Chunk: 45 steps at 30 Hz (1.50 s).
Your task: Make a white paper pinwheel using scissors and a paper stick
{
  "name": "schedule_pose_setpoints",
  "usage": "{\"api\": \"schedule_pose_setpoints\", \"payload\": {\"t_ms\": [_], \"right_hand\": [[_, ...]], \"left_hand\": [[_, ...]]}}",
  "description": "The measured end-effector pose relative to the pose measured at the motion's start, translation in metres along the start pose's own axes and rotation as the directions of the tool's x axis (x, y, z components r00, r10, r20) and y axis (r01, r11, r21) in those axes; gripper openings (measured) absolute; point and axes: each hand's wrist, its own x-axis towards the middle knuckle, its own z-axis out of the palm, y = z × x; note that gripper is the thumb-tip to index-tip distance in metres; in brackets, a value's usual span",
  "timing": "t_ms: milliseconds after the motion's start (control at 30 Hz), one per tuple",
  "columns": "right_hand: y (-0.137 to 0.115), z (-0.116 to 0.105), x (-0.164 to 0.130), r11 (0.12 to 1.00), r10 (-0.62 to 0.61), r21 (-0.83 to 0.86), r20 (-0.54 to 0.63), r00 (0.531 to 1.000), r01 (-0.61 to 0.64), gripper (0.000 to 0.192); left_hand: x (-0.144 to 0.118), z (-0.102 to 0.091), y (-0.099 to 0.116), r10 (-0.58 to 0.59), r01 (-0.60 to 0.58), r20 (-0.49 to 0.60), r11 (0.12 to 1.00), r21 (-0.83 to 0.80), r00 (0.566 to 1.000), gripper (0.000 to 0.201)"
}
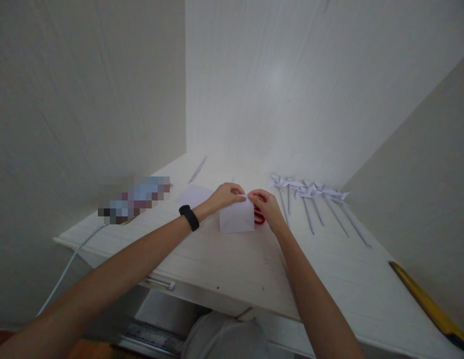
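Observation:
A white sheet of paper [236, 218] hangs from the fingertips of both hands above the desk. My left hand [228, 194], with a black band on its wrist, pinches the sheet's top edge. Close beside it, my right hand [264, 200] pinches the top right corner, its fingertips nearly meeting those of the left. Partly hidden behind the paper and the right hand is a pair of scissors, of which the red handle [259, 216] shows. More white paper [194, 195] lies flat just left of the held sheet.
Several white paper pinwheels on sticks [308, 191] lie in a row on the right. Two thin paper sticks [198, 169] rest at the back left. A blurred-out object with a white cable [73, 259] is at left. A yellow-and-black tool [428, 304] lies along the right edge of the white desk [232, 264].

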Motion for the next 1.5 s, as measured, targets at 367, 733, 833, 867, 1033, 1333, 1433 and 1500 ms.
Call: {"api": "schedule_pose_setpoints", "payload": {"t_ms": [367,733,833,867,1033,1333,1433,1500], "right_hand": [[-0.002,0.001,-0.001,0.994,-0.062,-0.094,-0.035,0.997,0.059,0.017],[-0.006,-0.001,-0.001,0.993,-0.084,-0.087,-0.068,0.994,0.078,0.017],[-0.003,-0.001,0.000,0.989,-0.109,-0.111,-0.054,0.993,0.102,0.017],[-0.002,-0.001,0.000,0.986,-0.119,-0.120,-0.053,0.991,0.112,0.017],[0.002,0.001,0.001,0.971,-0.185,-0.166,-0.048,0.982,0.174,0.018],[0.004,0.002,0.001,0.869,-0.294,-0.418,-0.004,0.956,0.265,0.008],[0.003,0.002,0.001,0.843,-0.330,-0.449,0.001,0.944,0.296,0.009],[0.002,0.002,0.000,0.841,-0.340,-0.448,0.000,0.941,0.304,0.009]], "left_hand": [[0.006,0.000,-0.009,0.026,-0.026,0.012,1.000,0.000,1.000,0.019],[0.002,-0.001,-0.002,0.060,-0.060,0.036,0.998,0.013,0.998,0.024],[0.004,-0.001,-0.004,0.075,-0.077,0.035,0.995,0.055,0.997,0.023],[0.005,-0.002,-0.004,0.083,-0.085,0.035,0.994,0.071,0.996,0.022],[0.005,-0.004,-0.003,0.138,-0.141,0.028,0.973,0.181,0.990,0.016],[0.000,-0.001,-0.003,0.276,-0.276,0.062,0.871,0.405,0.959,0.013],[0.001,0.000,-0.005,0.280,-0.278,0.052,0.879,0.387,0.959,0.014],[0.002,0.000,-0.005,0.278,-0.274,0.047,0.881,0.386,0.959,0.013]]}}
